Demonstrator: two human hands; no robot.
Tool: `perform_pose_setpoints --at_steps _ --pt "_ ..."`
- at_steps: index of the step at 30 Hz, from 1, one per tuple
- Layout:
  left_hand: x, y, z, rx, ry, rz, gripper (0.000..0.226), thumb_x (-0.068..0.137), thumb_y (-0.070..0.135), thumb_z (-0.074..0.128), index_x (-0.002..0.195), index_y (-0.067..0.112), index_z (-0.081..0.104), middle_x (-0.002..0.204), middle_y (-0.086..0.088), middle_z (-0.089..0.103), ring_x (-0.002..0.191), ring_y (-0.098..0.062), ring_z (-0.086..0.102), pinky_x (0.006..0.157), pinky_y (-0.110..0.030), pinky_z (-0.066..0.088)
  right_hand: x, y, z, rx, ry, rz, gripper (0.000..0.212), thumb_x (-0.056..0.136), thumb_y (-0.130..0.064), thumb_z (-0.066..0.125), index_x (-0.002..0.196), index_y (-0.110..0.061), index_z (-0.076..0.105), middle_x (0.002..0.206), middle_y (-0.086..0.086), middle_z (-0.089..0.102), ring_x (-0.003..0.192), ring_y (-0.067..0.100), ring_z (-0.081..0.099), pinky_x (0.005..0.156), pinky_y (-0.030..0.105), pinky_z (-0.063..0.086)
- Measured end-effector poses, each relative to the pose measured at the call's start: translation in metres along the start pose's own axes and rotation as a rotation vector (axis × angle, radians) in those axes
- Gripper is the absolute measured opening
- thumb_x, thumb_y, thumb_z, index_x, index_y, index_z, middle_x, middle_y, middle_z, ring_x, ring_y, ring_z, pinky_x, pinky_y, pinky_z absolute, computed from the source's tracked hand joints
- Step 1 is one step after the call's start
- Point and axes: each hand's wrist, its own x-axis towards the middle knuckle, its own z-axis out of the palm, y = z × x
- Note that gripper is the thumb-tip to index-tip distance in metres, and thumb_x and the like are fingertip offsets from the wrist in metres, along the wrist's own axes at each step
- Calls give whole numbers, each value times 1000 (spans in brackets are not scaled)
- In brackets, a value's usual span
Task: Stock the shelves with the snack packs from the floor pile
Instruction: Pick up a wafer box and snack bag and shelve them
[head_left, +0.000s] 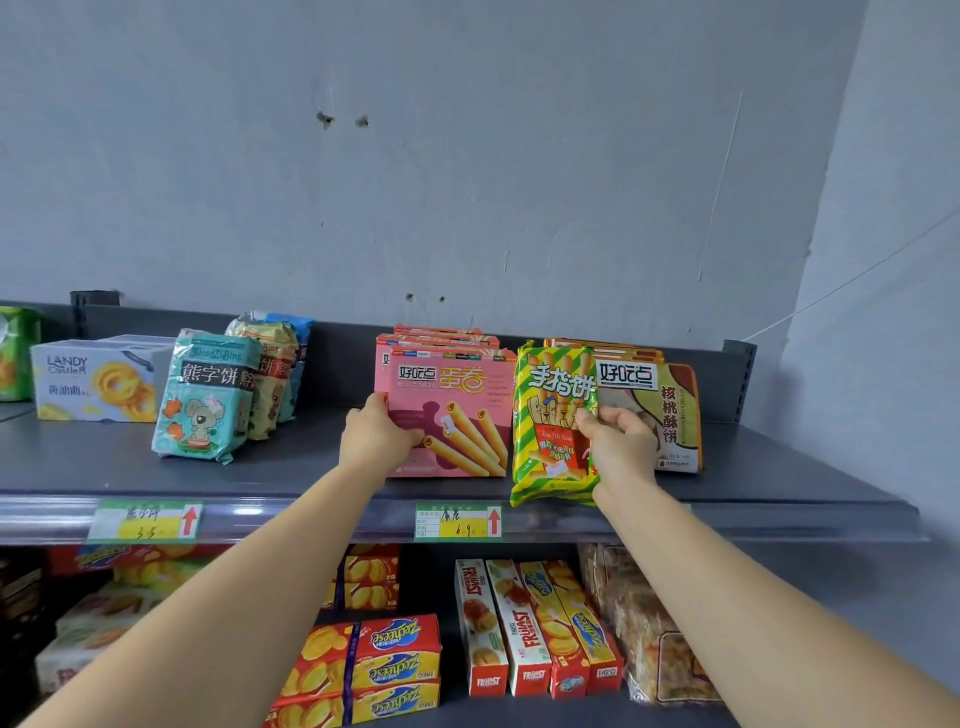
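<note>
Left hand: the left hand holds the pink box by its left side, low down. The fingers curl round the edge.
Right hand: the right hand holds the green and yellow snack pack by its right side. The thumb is on the front and the fingers go behind it.
Green and yellow snack pack: it stands up on the top shelf, close to the front edge. It sits between the pink box and the cream box, and it covers a bit of the cream box.
Pink box: it stands up on the top shelf with roll sticks drawn on it. More boxes like it stand in a row behind it.
Cream box: it stands at the right, partly behind the right hand.
Blue bear pack: it stands farther left on the same shelf, well apart from the hands, with more packs behind it.
Cookie box: it is pale and lies at the far left.
Price tags: one price tag is stuck on the shelf front, under the pink box.
Lower shelf: red and yellow boxes are stacked there, and tall white boxes stand to their right.
</note>
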Motion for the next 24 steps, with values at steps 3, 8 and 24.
perform_pose_setpoints --at_steps 3,8,24 --pt "-4 0 -2 -37 6 5 56 81 21 72 131 18 46 122 -10 58 105 -28 59 91 -42 51 -4 1 0 13 25 -12 18 89 -12 67 106 -10 61 88 -4 62 84 15 60 73 33 51" --pt "-15 -3 -6 -92 -56 34 56 84 19 70 133 19 43 118 -2 62 108 -25 59 82 -34 48 -11 -1 7 70 89 -15 20 88 -12 69 107 -11 62 92 -2 63 93 20 63 83 40 55" --pt "-74 -12 -94 -247 -210 131 54 92 45 56 140 22 47 124 -3 61 108 -15 58 96 -37 49 -109 -4 83 85 -4 -60 17 89 -16 68 104 -14 61 97 -1 66 89 15 63 74 32 54"
